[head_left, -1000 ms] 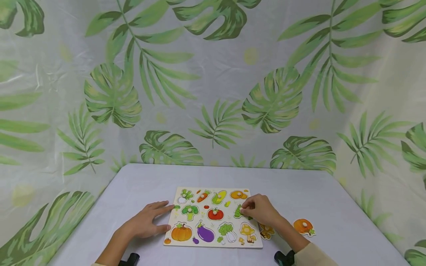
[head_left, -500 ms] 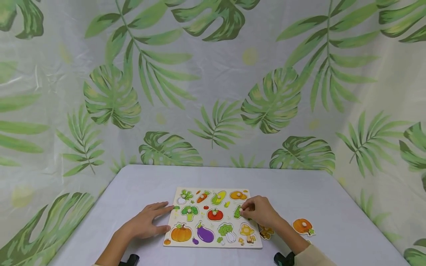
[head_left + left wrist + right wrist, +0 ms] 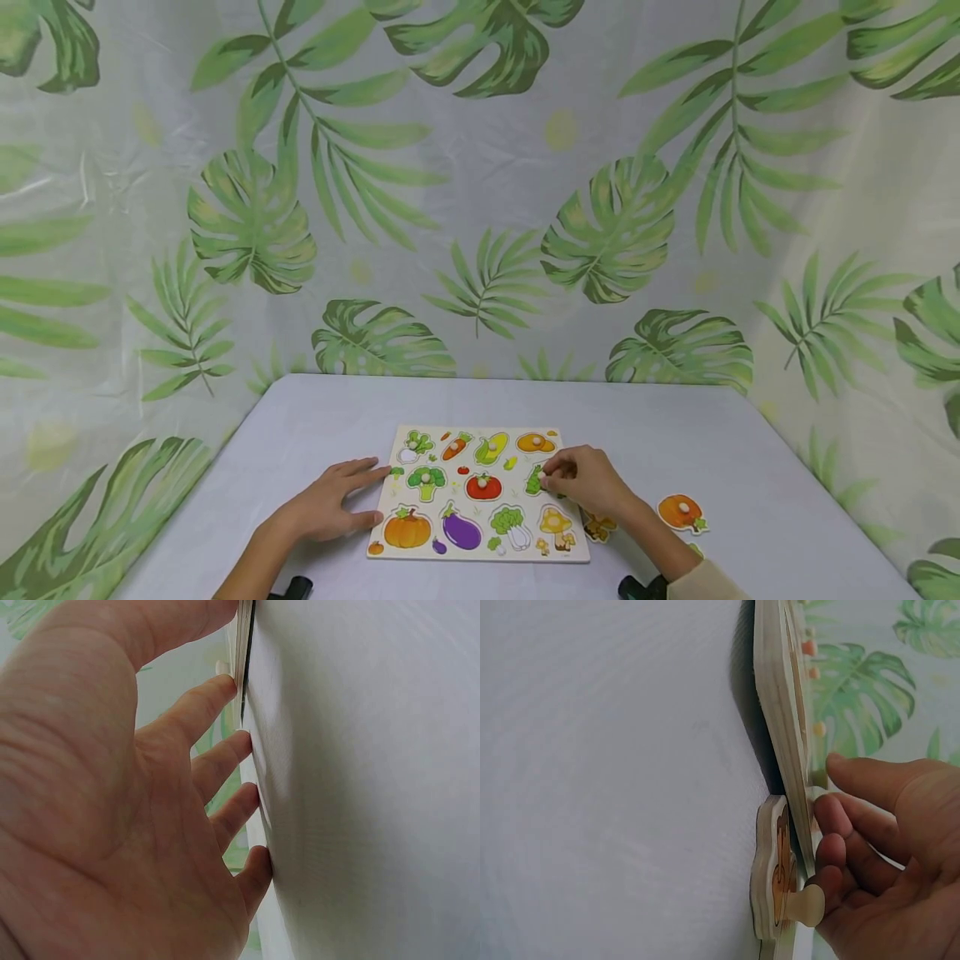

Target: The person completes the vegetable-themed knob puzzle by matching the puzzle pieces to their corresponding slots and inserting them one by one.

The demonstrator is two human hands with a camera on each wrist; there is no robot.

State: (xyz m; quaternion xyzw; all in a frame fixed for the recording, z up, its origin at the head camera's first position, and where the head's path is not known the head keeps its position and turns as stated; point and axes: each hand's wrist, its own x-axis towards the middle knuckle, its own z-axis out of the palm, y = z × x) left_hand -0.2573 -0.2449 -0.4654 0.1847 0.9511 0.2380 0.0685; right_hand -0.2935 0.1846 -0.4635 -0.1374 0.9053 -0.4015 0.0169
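Note:
A vegetable puzzle board lies on the table. My left hand has its fingers spread, thumb and index finger at the board's left edge; in the left wrist view the fingertips reach the edge and the cloth. At the right side of the middle row, my right hand pinches the knob of a green vegetable puzzle piece, partly hidden by the fingers. A mushroom piece with a pale knob lies against the board's right edge, below the right hand.
An orange pumpkin piece lies on the table right of the right forearm. A green bit of another piece shows beside the sleeve. Knobbed broccoli and tomato pieces sit in the board. A leaf-patterned curtain hangs behind the table.
Both hands hold nearly the same places. The head view has tilted up slightly, and a green bit of a piece now shows beside the right sleeve.

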